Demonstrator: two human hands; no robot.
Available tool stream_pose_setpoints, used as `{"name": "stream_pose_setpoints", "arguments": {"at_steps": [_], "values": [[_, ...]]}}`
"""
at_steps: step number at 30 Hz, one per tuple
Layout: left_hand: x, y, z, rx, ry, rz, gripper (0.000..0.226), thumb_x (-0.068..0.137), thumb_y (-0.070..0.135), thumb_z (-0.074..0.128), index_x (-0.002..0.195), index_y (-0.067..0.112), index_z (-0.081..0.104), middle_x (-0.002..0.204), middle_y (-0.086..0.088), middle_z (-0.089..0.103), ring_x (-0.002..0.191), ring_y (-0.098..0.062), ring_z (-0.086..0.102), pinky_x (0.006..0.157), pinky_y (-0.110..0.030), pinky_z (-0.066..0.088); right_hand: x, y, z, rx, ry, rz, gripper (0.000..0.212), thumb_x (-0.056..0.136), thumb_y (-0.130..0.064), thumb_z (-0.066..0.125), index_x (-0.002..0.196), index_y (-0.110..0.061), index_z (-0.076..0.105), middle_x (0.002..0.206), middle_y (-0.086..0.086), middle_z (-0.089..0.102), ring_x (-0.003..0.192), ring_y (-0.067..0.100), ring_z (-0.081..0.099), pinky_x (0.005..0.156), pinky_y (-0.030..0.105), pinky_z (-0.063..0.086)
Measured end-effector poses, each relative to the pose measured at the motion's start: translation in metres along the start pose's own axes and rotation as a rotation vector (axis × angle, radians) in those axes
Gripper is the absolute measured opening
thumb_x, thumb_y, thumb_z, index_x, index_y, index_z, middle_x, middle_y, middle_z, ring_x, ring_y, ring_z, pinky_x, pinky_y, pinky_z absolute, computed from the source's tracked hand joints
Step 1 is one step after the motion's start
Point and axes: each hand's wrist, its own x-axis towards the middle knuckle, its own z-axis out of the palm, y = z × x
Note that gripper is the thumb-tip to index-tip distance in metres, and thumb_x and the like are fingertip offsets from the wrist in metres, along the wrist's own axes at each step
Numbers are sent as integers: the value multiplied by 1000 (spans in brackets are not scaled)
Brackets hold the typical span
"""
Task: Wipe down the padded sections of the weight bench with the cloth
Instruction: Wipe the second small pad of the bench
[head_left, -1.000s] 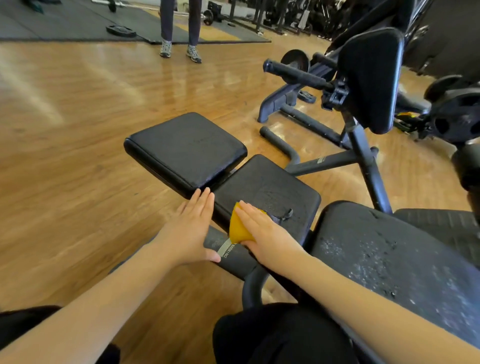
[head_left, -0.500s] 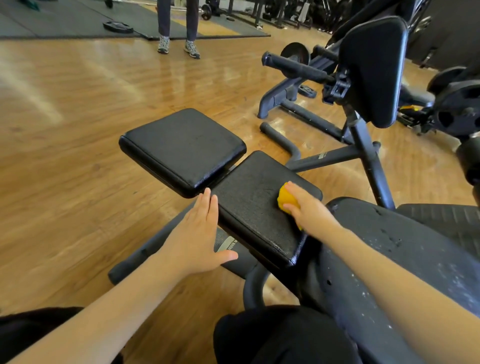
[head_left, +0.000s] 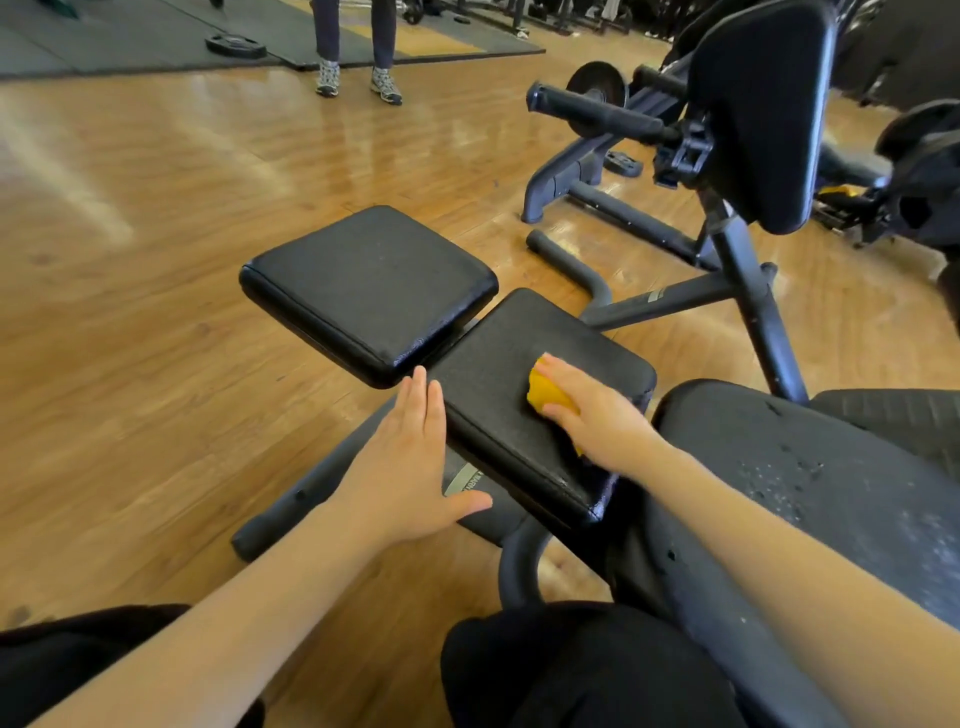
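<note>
The yellow cloth (head_left: 548, 396) is lying bunched on the middle pad (head_left: 498, 374), tucked under the right hand (head_left: 597, 421), whose grip is curling round it. The left hand (head_left: 410, 467), fingers straight, is resting against the pad's left edge.

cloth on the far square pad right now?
No, the right hand presses the yellow cloth on the middle pad; the far square pad has nothing on it.
</note>
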Motion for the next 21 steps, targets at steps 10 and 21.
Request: {"name": "stream_pose_setpoints", "arguments": {"at_steps": [10,21], "values": [[3,15,4,-22,81,-107,117,74,73,48,144,4,-17,151,-15,-25,141,-26,-16,113,-34,0,-17,-24,20,-31,-39,-169,58,94,-26,49,145,-25,23,152,-19,13,140,0,9,111,19,9],[7,24,6,-20,86,-167,109,81,70,39,143,1,-17,151,-18,-25,141,-29,-18,114,-36,1,34,69,-26,196,317,445,35,97,-30,40,127,-12,45,122,14,56,99,29,55,83,38,43]]}}
